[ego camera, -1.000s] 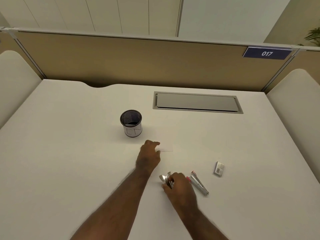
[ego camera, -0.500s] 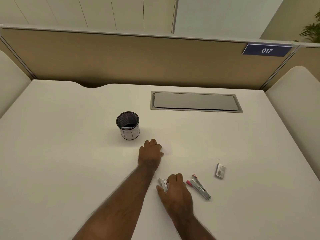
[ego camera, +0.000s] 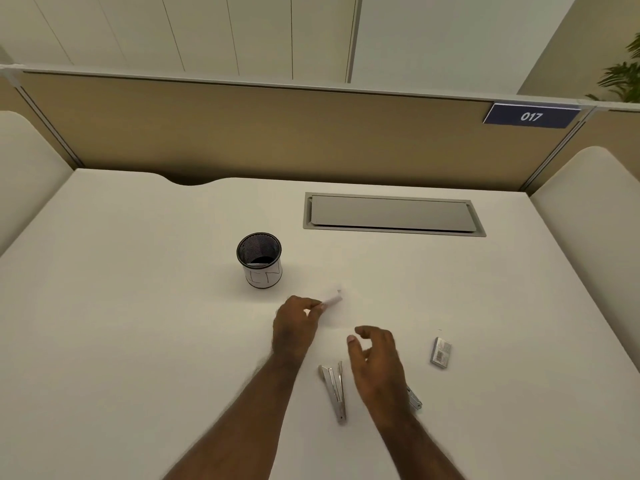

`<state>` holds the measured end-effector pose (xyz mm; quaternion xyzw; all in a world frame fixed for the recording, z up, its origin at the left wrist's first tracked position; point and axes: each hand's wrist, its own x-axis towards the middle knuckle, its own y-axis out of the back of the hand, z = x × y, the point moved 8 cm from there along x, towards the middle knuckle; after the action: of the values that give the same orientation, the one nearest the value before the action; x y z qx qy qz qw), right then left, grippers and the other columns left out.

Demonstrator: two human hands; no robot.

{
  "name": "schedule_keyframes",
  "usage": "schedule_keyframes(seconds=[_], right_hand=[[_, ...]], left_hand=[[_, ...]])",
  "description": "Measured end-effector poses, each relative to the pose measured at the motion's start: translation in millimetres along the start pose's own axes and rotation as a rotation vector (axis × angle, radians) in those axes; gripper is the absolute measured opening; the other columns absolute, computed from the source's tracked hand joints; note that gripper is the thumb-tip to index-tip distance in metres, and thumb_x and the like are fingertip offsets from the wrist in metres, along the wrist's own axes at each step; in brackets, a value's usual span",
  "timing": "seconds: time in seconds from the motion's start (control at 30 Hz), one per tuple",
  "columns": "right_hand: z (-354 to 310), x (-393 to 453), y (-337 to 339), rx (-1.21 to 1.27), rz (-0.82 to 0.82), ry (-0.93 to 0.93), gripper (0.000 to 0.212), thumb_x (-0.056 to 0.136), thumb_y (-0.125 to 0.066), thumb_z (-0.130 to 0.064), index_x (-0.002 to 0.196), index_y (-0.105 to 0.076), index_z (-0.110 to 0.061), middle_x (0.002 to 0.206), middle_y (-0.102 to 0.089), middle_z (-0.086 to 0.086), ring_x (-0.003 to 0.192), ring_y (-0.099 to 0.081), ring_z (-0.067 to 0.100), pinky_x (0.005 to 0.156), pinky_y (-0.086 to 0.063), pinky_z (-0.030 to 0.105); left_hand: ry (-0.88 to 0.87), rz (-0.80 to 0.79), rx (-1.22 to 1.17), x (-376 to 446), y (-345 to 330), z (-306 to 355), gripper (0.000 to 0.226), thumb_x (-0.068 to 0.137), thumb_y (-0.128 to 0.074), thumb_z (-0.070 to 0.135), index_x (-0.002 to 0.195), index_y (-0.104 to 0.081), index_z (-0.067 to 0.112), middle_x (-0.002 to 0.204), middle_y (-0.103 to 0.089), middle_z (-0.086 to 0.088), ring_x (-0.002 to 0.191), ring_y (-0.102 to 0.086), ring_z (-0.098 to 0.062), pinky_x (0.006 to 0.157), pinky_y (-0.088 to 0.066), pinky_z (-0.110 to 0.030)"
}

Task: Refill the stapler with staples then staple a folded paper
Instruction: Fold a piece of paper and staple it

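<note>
A silver stapler (ego camera: 334, 391) lies on the white desk between my two forearms, with no hand on it. My left hand (ego camera: 294, 327) pinches the near edge of a small white folded paper (ego camera: 334, 299), lifting it off the desk. Hovering above the desk to the stapler's right, my right hand (ego camera: 375, 358) has its fingers loosely curled and holds nothing. A second silver piece (ego camera: 414, 400) shows partly from under my right wrist. A small staple box (ego camera: 440, 352) lies to the right.
A black mesh pen cup (ego camera: 259, 259) with a white label stands behind my left hand. A grey cable flap (ego camera: 393, 214) is set into the desk further back. A tan partition (ego camera: 277, 133) closes off the far edge.
My right hand has let go of the stapler and risen to its right. My left hand has gone from pressing on the paper to pinching and lifting its edge.
</note>
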<state>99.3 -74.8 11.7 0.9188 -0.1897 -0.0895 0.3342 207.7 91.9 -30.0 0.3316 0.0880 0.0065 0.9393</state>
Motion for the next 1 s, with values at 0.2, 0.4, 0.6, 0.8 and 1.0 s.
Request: schedule_keyframes(seconds=[0.2, 0.4, 0.6, 0.8, 1.0], right_hand=[[1.4, 22.8, -6.3, 0.534, -0.252, -0.360, 0.049, 0.092, -0.059, -0.037, 0.137, -0.046, -0.022, 0.128, -0.058, 0.000, 0.110, -0.058, 0.015, 0.094, -0.052, 0.038], [-20.5, 21.3, -4.5, 0.723, -0.319, -0.333, 0.021, 0.091, -0.063, -0.022, 0.110, -0.067, -0.014, 0.102, -0.073, 0.006, 0.095, -0.070, 0.023, 0.080, -0.058, 0.031], [-32.4, 20.4, 11.5, 0.609, -0.207, -0.230, 0.006, 0.089, -0.064, -0.014, 0.092, -0.069, -0.017, 0.091, -0.073, 0.006, 0.083, -0.072, 0.022, 0.068, -0.060, 0.026], [-48.5, 18.4, 36.9, 0.243, -0.020, -0.026, 0.002, 0.085, -0.069, -0.024, 0.087, -0.068, -0.024, 0.077, -0.070, -0.012, 0.072, -0.068, 0.012, 0.063, -0.051, 0.023], [-73.4, -1.3, 37.2, 0.035, -0.060, 0.178, 0.031, 0.090, -0.061, -0.036, 0.120, -0.066, -0.029, 0.115, -0.070, -0.012, 0.102, -0.067, 0.007, 0.083, -0.055, 0.023]], left_hand=[[0.311, -0.242, -0.798, -56.4, 12.8, 5.8, 0.014, 0.090, -0.065, 0.027, 0.096, -0.072, 0.016, 0.091, -0.073, -0.004, 0.084, -0.067, -0.016, 0.072, -0.051, -0.031], [0.438, -0.415, -1.124, -88.0, 7.9, 16.7, 0.019, 0.090, -0.062, 0.020, 0.104, -0.066, 0.008, 0.095, -0.073, -0.009, 0.088, -0.070, -0.024, 0.082, -0.053, -0.038], [0.393, -0.378, -1.145, -89.3, 21.8, 24.3, 0.035, 0.093, -0.059, 0.032, 0.116, -0.064, 0.006, 0.114, -0.071, -0.015, 0.104, -0.067, -0.032, 0.098, -0.051, -0.046], [0.366, -0.233, -0.933, -84.0, 31.8, 24.4, 0.014, 0.094, -0.059, 0.009, 0.105, -0.067, 0.004, 0.102, -0.073, -0.016, 0.090, -0.071, -0.027, 0.075, -0.061, -0.034], [0.340, -0.211, -0.942, -84.7, 28.9, 33.6, 0.016, 0.095, -0.056, 0.008, 0.105, -0.069, 0.005, 0.102, -0.074, -0.016, 0.094, -0.071, -0.026, 0.078, -0.060, -0.037]])
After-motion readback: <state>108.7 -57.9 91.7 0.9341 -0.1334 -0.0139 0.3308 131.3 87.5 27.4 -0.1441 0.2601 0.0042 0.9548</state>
